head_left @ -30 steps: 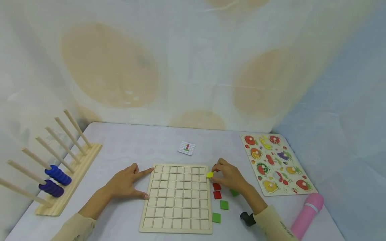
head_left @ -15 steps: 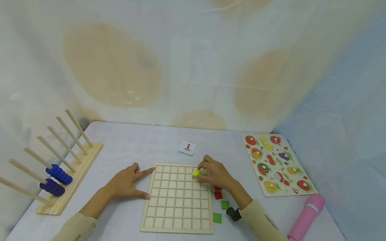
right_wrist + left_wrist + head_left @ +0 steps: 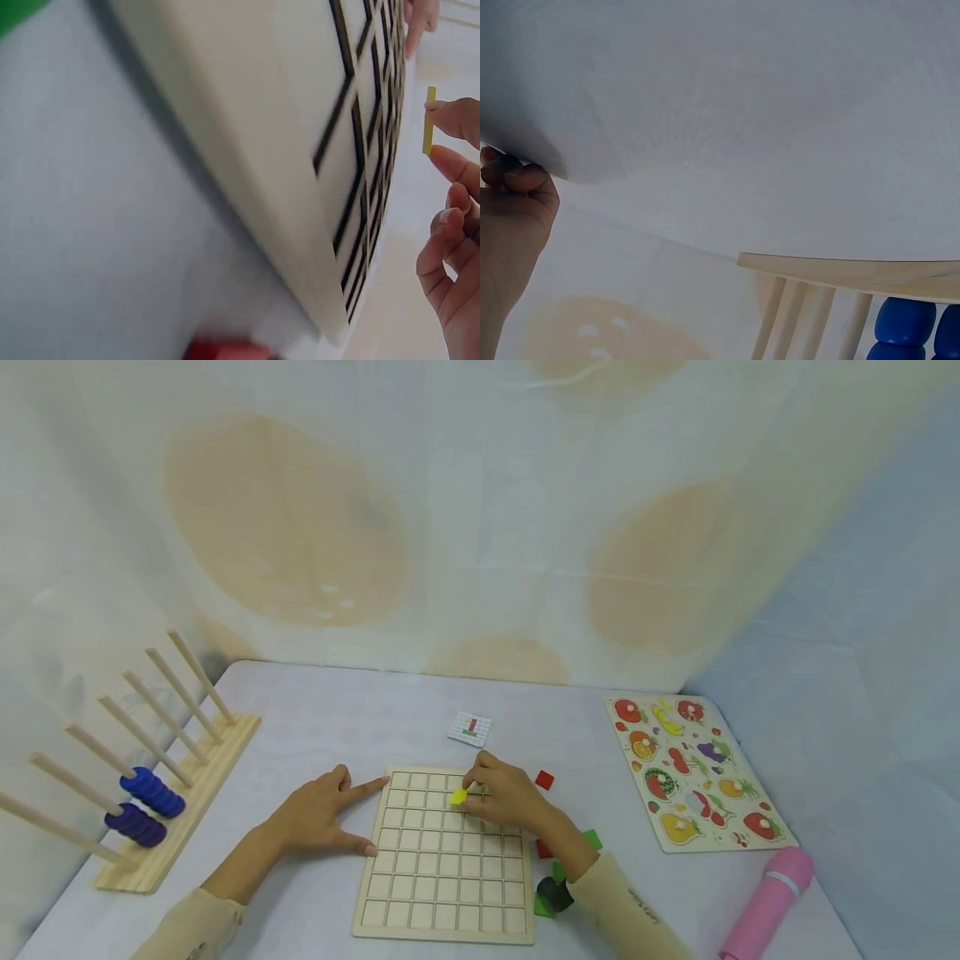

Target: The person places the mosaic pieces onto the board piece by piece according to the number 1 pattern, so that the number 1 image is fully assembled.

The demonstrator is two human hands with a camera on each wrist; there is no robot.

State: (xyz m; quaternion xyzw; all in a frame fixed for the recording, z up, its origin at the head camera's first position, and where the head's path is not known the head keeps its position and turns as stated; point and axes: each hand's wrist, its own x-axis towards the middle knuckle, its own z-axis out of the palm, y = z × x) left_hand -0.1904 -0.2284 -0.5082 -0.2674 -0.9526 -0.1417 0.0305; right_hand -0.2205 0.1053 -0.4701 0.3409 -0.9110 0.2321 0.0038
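Observation:
A pale wooden grid board [image 3: 420, 864] lies on the white table. My left hand [image 3: 318, 810] rests at its left edge, index finger and thumb spread apart and touching the rim. Between thumb and fingertip my right hand [image 3: 506, 793] pinches a thin yellow square tile [image 3: 458, 797], over the upper part of the grid. In the right wrist view this yellow tile [image 3: 429, 124] is seen edge-on, apart from the board. Red tiles [image 3: 545, 779] and green tiles [image 3: 592, 838] lie right of the board, some partly hidden by my right forearm.
Behind the board lies a small card [image 3: 470, 728] printed with a coloured grid pattern. A wooden peg stand [image 3: 191, 814] with blue rings [image 3: 153, 792] and purple rings [image 3: 135, 825] stands at left. At right are a fruit puzzle board [image 3: 701, 777] and a pink microphone-shaped object [image 3: 768, 902].
My right hand has carried the yellow tile leftward, from the board's right edge to over the grid. Its forearm uncovers a red tile. My left hand stays at the board's edge.

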